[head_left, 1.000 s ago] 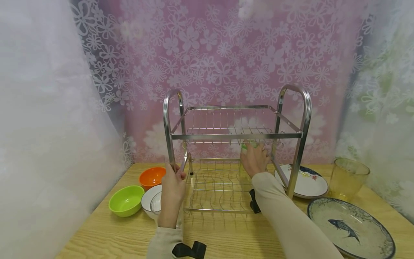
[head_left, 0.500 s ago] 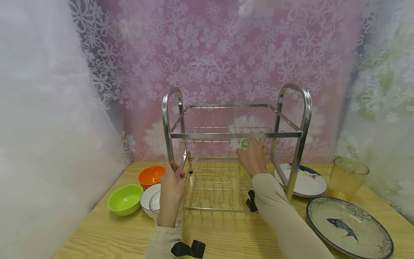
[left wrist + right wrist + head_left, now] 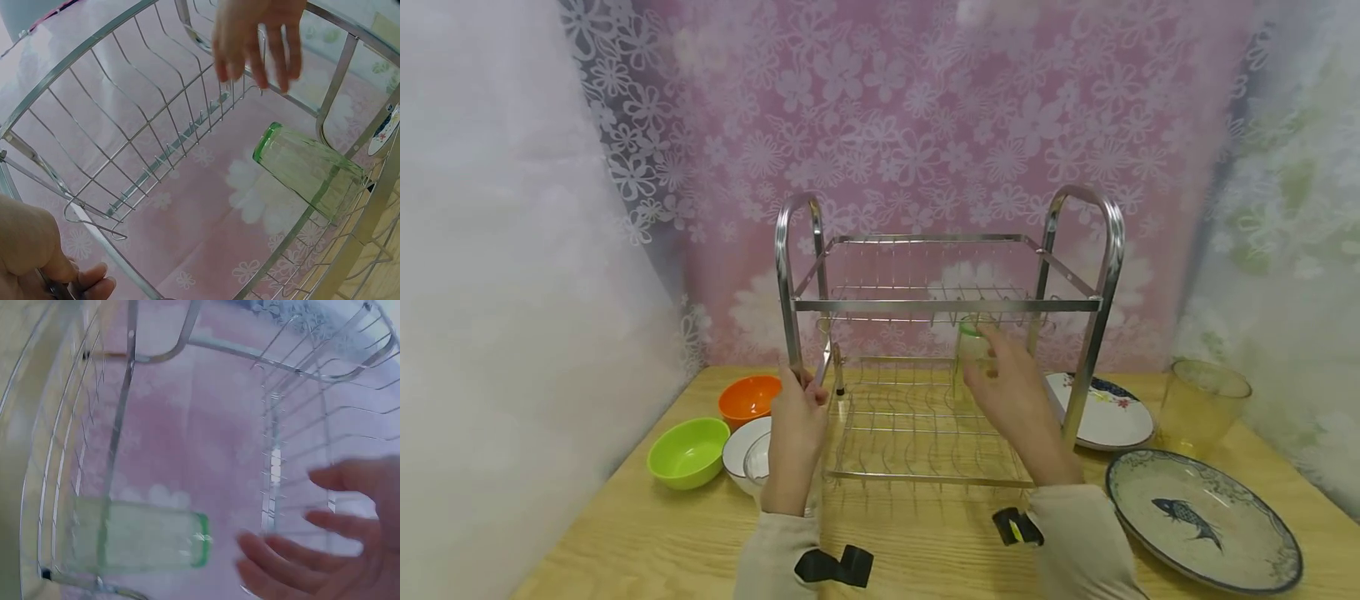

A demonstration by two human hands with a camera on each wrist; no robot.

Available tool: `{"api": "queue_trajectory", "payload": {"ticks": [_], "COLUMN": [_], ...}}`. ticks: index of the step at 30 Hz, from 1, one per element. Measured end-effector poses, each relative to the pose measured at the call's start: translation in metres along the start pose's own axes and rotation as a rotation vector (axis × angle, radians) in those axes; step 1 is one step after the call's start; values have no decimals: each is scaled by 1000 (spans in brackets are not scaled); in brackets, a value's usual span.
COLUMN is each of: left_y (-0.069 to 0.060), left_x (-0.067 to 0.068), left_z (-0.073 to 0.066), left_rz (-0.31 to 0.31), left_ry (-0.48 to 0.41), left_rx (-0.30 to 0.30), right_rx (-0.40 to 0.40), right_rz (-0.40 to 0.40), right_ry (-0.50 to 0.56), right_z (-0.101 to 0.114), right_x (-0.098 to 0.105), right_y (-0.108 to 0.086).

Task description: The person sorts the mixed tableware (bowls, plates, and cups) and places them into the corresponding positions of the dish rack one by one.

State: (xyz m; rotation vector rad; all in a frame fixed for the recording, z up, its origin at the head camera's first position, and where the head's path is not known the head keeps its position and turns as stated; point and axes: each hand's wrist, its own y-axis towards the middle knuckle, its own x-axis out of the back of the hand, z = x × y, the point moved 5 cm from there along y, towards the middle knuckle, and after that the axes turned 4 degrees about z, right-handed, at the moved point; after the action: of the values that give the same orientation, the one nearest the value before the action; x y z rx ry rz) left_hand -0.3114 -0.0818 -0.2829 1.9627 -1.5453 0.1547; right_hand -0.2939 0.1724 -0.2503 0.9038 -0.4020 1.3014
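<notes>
A two-tier metal dish rack [image 3: 925, 306] stands on the wooden table. My left hand [image 3: 796, 437] grips a bar at the rack's left side; its curled fingers [image 3: 94, 284] also show in the left wrist view. On the lower tier, towards the right rear, a greenish clear drinking glass [image 3: 967, 360] stands with its green-edged end up. My right hand [image 3: 1018, 404] is at the rack's right side in front of the glass, fingers loosely spread and holding nothing. In the right wrist view a gap lies between the fingers [image 3: 275, 547] and the glass [image 3: 153, 540].
Left of the rack are an orange bowl [image 3: 749, 398], a green bowl [image 3: 688, 454], a white bowl [image 3: 741, 446] and a clear vessel partly behind my wrist. To the right are a flowered plate [image 3: 1112, 417], a fish plate [image 3: 1210, 517] and a yellowish glass [image 3: 1202, 408].
My right hand has come off the top of the glass and drawn back towards me, so more of the glass shows. The left hand keeps its grip on the rack.
</notes>
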Motion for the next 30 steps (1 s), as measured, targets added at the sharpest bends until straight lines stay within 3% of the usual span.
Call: {"api": "queue_trajectory", "payload": {"ticks": [5,9,11,12,14,16,18,20,22,24,27,30], "left_y": [2,1,0,0,1,2,2,3,3,4,3,3], "left_x": [1,-1,-2,-2,-1,-1,-1,-1,-1,-1,-1,-2], "left_z": [-2,-1,-1,-1,-2,-2,-2,-2,-1,-1,0,0], "left_rz": [-6,3,1,0,-7,-7,-3,-2,0,1,2,-2], "left_ry": [-1,-19,-14,-11,-1,7,8,10,9,8,5,6], "left_rx": [-11,0,6,4,-14,-22,-23,-14,-6,3,13,8], "right_rx": [107,198,202,223,219,89,-81,-339,-485,-578,-648,-656], "right_rz": [176,215,158,91,-131,-416,-644,-737,-756,-734,-678,-580], "right_ry": [11,152,310,423,575,589,472,325,270,239,227,222], "right_z": [0,-9,-23,-34,-62,-95,-128,-157,-184,-207,-233,-248], "right_x": [21,59,87,101,131,154,165,168,166,161,152,141], "right_y": [-32,-51,-60,-62,-64,-67,-70,-74,-75,-75,-67,-56]}}
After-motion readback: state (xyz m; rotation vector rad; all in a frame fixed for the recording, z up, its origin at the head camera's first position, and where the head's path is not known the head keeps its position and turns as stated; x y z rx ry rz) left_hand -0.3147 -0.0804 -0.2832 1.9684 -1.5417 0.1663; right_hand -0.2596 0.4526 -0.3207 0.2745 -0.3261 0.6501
